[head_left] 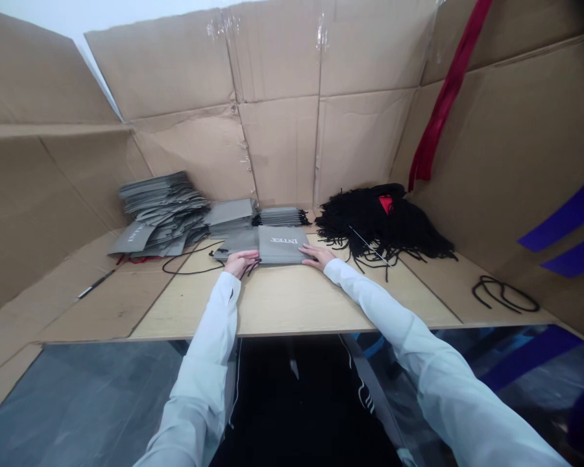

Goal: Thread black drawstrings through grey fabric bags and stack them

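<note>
A grey paper bag (282,246) printed "INTEX" in white lies flat on the wooden table (292,301), with a second grey bag or flap (237,244) showing at its left. My left hand (239,263) is at the bag's left side, its fingers pinching a thin black cord (191,267) that loops away across the table. My right hand (317,256) rests on the bag's lower right corner, fingers spread and holding nothing.
Stacked grey bags (163,211) stand at the back left, with a smaller stack (279,217) behind the printed bag. A heap of black cords (379,224) lies back right, and a loose cord (503,295) lies further right. Cardboard walls surround the table.
</note>
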A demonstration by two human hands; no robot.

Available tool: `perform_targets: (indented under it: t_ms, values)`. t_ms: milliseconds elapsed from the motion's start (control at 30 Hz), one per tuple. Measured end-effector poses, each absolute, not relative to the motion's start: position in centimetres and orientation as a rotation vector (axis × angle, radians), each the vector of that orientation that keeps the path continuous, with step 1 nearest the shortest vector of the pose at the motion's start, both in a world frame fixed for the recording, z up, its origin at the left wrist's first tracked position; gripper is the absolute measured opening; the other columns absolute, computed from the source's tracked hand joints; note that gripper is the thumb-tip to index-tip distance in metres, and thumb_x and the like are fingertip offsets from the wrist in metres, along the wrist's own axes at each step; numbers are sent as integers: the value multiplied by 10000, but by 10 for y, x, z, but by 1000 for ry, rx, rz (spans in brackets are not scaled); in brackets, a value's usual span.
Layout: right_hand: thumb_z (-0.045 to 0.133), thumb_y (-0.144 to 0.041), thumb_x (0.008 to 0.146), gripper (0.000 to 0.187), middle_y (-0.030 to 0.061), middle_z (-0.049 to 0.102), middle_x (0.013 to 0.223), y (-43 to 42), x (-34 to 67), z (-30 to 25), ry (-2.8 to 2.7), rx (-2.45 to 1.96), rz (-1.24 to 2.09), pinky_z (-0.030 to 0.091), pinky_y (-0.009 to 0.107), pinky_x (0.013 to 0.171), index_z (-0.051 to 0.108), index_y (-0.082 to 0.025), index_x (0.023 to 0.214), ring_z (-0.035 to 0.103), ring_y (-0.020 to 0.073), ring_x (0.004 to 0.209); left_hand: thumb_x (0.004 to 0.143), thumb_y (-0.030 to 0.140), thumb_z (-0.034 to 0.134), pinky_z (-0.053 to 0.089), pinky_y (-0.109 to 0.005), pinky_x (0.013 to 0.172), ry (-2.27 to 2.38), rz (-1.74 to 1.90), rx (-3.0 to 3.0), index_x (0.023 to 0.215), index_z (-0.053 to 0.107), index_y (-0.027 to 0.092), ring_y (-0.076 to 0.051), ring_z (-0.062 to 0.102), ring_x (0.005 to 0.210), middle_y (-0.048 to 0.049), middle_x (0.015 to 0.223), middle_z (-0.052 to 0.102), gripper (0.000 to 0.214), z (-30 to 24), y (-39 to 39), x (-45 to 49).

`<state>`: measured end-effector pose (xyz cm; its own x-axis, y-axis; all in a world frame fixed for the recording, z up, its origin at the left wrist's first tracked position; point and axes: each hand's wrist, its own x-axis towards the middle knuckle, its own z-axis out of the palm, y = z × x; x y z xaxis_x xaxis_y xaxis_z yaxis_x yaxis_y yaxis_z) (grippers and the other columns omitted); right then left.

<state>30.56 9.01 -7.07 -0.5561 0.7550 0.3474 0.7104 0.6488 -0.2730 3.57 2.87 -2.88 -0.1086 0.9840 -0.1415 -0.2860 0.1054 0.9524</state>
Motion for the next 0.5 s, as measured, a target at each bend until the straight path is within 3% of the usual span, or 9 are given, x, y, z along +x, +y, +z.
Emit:
perform_targets:
  t_ms: [167,267,333,500]
  values:
    - [502,-423,738,559,80,355,1301,90,304,-69,-2413,-1140,186,260,326,990,396,-202,1240,337,186,1189,553,-56,528,509,-289,667,1143,1307,846,801,602,64,-183,617,748,-130,897,625,286,-29,28,33]
    - [658,-467,554,901,119,251,1349,91,316,-63,-2341,-1169,228,251,354,991,260,-178,1309,250,229,1231,566,42,603,503,-276,645,1188,1289,866,817,600,82,-169,619,719,-115,833,637,254,-29,28,34]
    - [728,-430,437,1031,149,273,1331,94,331,-59,-2332,-1237,296,259,362,983,256,-142,1307,267,257,1218,562,114,635,490,-253,627,1282,1311,925,810,601,89,-158,618,686,-105,784,641,252,-30,29,34]
    - [714,-313,486,810,102,529,1115,99,368,-56,-2385,-1384,566,353,359,903,403,-149,1216,496,230,1018,615,298,574,458,-266,666,1811,1375,1384,770,624,128,-164,607,695,-78,760,646,235,-30,26,28]
